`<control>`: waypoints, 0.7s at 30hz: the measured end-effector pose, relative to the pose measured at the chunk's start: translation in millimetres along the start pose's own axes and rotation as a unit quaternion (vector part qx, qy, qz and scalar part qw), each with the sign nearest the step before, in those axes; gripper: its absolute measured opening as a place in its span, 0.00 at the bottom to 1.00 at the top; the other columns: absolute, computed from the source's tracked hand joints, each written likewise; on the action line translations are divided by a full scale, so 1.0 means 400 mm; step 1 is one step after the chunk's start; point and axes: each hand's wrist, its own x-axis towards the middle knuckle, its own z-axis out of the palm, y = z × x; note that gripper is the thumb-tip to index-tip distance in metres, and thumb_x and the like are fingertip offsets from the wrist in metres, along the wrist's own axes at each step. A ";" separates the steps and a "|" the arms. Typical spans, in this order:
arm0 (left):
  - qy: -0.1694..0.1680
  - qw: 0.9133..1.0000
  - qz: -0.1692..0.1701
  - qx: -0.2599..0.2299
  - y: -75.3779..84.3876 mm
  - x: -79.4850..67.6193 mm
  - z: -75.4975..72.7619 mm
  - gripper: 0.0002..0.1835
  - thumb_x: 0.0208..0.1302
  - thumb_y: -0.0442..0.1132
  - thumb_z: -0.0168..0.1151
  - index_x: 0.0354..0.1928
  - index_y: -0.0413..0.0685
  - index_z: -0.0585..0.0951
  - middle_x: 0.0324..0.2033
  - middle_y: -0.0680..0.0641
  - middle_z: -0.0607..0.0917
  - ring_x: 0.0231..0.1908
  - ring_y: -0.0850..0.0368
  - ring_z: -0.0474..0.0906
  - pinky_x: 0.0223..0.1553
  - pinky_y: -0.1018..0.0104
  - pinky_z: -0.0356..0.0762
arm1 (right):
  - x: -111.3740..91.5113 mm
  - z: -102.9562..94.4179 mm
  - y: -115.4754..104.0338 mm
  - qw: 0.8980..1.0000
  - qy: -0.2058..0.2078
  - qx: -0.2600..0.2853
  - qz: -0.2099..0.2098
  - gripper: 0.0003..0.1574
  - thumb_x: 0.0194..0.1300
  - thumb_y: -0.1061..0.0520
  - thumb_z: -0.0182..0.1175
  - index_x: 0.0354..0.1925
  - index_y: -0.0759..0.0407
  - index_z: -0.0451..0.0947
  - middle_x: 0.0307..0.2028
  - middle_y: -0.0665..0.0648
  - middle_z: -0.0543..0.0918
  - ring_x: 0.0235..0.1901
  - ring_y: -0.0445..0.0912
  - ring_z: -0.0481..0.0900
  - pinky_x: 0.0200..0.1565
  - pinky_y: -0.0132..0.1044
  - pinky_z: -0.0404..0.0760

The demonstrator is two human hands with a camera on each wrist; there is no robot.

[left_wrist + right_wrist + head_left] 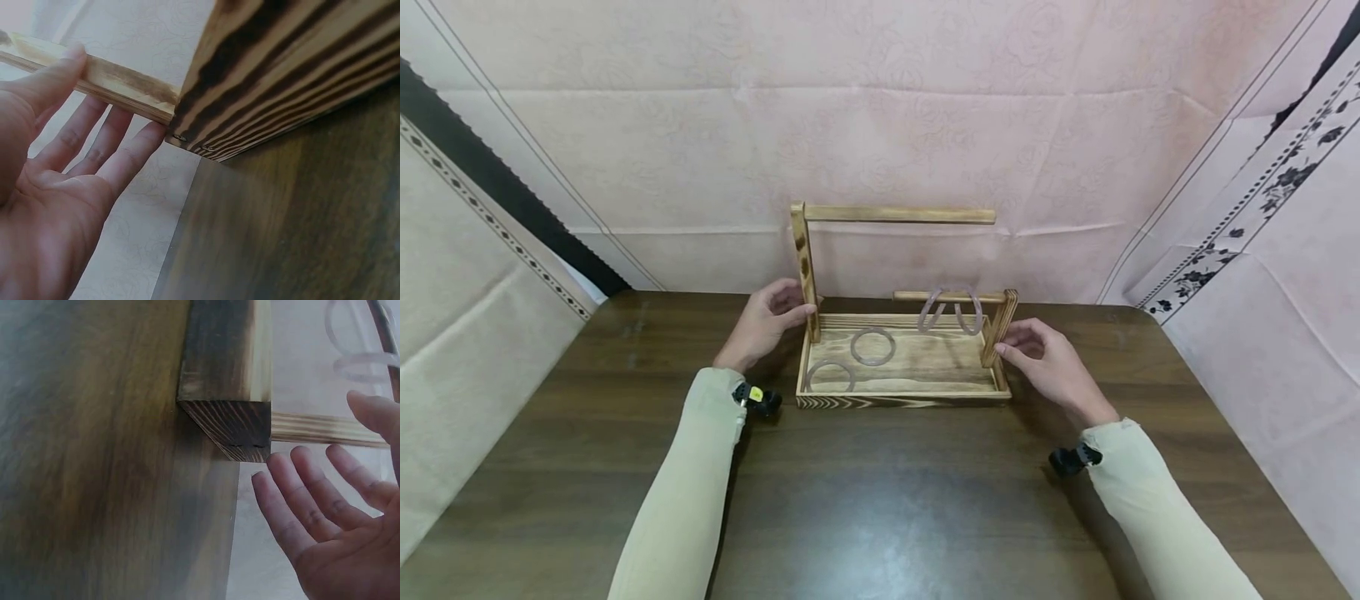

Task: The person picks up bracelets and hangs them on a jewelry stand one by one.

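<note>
A wooden stand [910,402] with a shallow tray base sits near the table's far edge. My left hand [769,321] pinches its tall left post [805,258], thumb on one side and fingers on the other. At the short right post [996,333], my right hand [1041,358] has its thumb and loosely extended fingertips right at the wood. In the right wrist view, the fingertips [300,453] show beside that post. Two clear rings [972,312] hang on the lower bar [913,296]. Two more rings [872,347] lie in the tray.
The upper bar [898,215] runs rightward from the tall post, its right end free. Dark wooden tabletop [880,500] extends in front of the stand. A pale patterned cloth [880,142] hangs behind the table, with further cloth at both sides.
</note>
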 end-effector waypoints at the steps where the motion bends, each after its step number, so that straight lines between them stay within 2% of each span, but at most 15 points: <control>1: -0.001 1.000 0.004 0.003 -0.001 0.000 0.000 0.20 0.71 0.40 0.65 0.60 0.41 0.77 0.59 0.31 0.82 0.52 0.58 0.84 0.54 0.68 0.83 | -0.003 -0.001 -0.003 1.000 0.000 -0.010 -0.002 0.26 0.73 0.46 0.62 0.60 0.61 0.75 0.51 0.62 0.84 0.50 0.54 0.84 0.48 0.33 0.79; 5: -0.001 1.000 0.015 0.007 -0.002 0.002 0.003 0.20 0.70 0.39 0.66 0.60 0.41 0.77 0.58 0.33 0.83 0.50 0.59 0.84 0.51 0.72 0.82 | -0.014 -0.008 -0.012 0.999 -0.007 -0.050 -0.009 0.22 0.73 0.47 0.62 0.56 0.61 0.77 0.50 0.62 0.86 0.48 0.55 0.85 0.49 0.41 0.81; 9: 0.002 1.000 0.020 0.020 -0.003 0.004 0.002 0.20 0.69 0.39 0.67 0.60 0.41 0.77 0.57 0.34 0.84 0.52 0.55 0.83 0.52 0.73 0.80 | -0.021 -0.018 -0.023 0.996 -0.015 -0.087 -0.012 0.22 0.74 0.45 0.62 0.54 0.59 0.78 0.49 0.61 0.87 0.49 0.55 0.84 0.51 0.49 0.81; 15: -0.001 0.999 0.024 0.024 -0.004 0.002 -0.001 0.20 0.70 0.38 0.67 0.60 0.40 0.77 0.58 0.33 0.83 0.54 0.52 0.82 0.54 0.73 0.77 | -0.032 -0.025 -0.038 0.992 -0.027 -0.119 -0.026 0.17 0.71 0.46 0.65 0.49 0.57 0.81 0.44 0.58 0.88 0.44 0.51 0.84 0.48 0.46 0.80; 21: 0.001 0.999 0.019 0.032 -0.004 0.002 -0.003 0.20 0.69 0.39 0.67 0.59 0.41 0.77 0.57 0.35 0.84 0.54 0.52 0.82 0.53 0.74 0.77 | -0.043 -0.027 -0.058 0.989 -0.069 -0.121 -0.054 0.16 0.70 0.49 0.67 0.49 0.58 0.82 0.43 0.56 0.88 0.45 0.51 0.86 0.50 0.52 0.84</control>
